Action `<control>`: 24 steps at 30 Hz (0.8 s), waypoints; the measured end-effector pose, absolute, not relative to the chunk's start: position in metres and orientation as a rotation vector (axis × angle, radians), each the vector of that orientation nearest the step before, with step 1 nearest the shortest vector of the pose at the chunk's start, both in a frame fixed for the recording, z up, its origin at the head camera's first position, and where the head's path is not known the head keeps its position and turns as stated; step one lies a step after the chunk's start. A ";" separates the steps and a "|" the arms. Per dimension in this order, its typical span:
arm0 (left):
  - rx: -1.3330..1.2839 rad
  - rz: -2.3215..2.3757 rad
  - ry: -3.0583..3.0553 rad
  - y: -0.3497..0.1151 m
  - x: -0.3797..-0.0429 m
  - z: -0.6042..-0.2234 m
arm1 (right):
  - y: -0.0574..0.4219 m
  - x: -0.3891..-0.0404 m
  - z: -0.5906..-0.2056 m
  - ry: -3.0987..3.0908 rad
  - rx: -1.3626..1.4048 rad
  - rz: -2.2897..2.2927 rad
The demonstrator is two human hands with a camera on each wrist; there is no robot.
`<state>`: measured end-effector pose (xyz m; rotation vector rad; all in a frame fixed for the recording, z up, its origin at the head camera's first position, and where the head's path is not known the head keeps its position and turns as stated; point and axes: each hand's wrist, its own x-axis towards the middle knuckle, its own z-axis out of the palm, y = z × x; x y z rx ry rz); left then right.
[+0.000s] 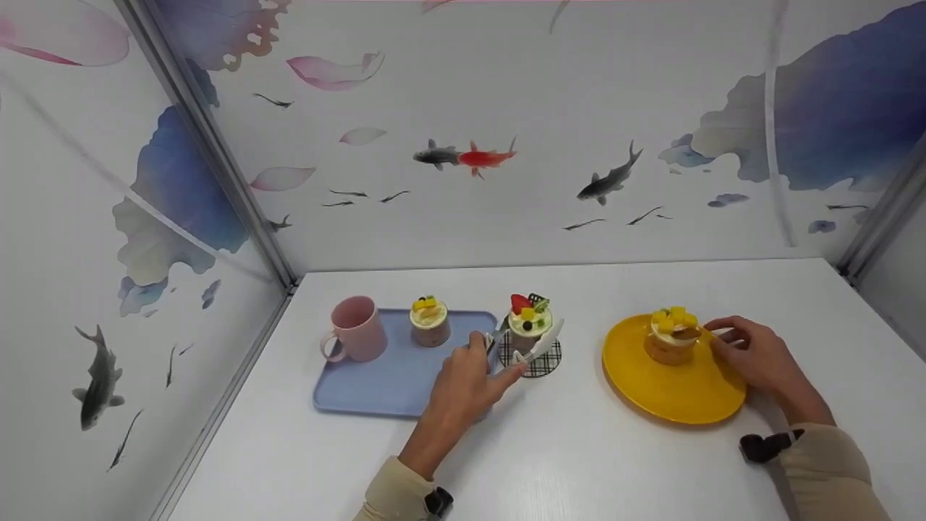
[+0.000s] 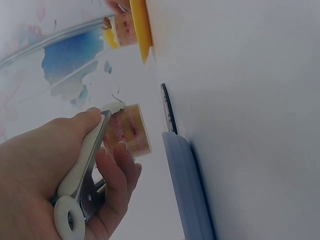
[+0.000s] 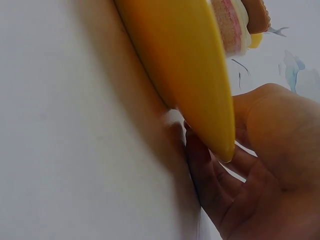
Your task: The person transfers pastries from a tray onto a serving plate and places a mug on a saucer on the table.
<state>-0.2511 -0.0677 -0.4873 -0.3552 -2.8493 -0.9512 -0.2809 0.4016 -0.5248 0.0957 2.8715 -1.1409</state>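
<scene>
My left hand [image 1: 459, 383] holds a pair of tongs [image 2: 86, 165] with white handles and metal arms. Between the tong tips is a small round cake [image 1: 530, 322] topped with strawberry and other fruit. In the left wrist view this cake hangs clear of the black-and-white checked coaster [image 1: 544, 367]. Over at the right, my right hand [image 1: 759, 354] pinches the rim of a yellow plate [image 1: 669, 405], fingers under the edge in the right wrist view. Another small cake [image 1: 669, 351], with yellow fruit cubes, stands on that plate.
A blue tray [image 1: 369, 401] lies left of the coaster, bearing a pink mug [image 1: 359, 333] and a third small cake [image 1: 430, 329]. The white table [image 1: 550, 463] meets walls printed with fish and petals at the back and left.
</scene>
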 end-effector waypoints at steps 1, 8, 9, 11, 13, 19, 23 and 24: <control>-0.360 -0.953 -2.849 -0.066 -0.251 -0.487 | 0.402 -0.281 -0.525 2.868 0.098 -1.137; -0.381 -0.794 -2.853 -0.057 -0.250 -0.489 | 0.401 -0.280 -0.525 2.882 0.089 -1.131; -0.377 -0.733 -2.857 -0.056 -0.250 -0.490 | 0.401 -0.280 -0.525 2.886 0.086 -1.133; -0.371 -0.629 -2.860 -0.054 -0.249 -0.491 | 0.400 -0.279 -0.525 2.887 0.089 -1.135; -0.371 -0.576 -2.863 -0.052 -0.249 -0.492 | 0.401 -0.279 -0.525 2.878 0.095 -1.137; -0.400 -0.538 -2.848 -0.047 -0.251 -0.494 | 0.402 -0.279 -0.525 2.863 0.098 -1.135; -0.439 -0.512 -2.836 -0.044 -0.254 -0.495 | 0.402 -0.280 -0.526 2.870 0.096 -1.135; -0.448 -0.510 -2.837 -0.043 -0.255 -0.495 | 0.402 -0.280 -0.526 2.872 0.094 -1.133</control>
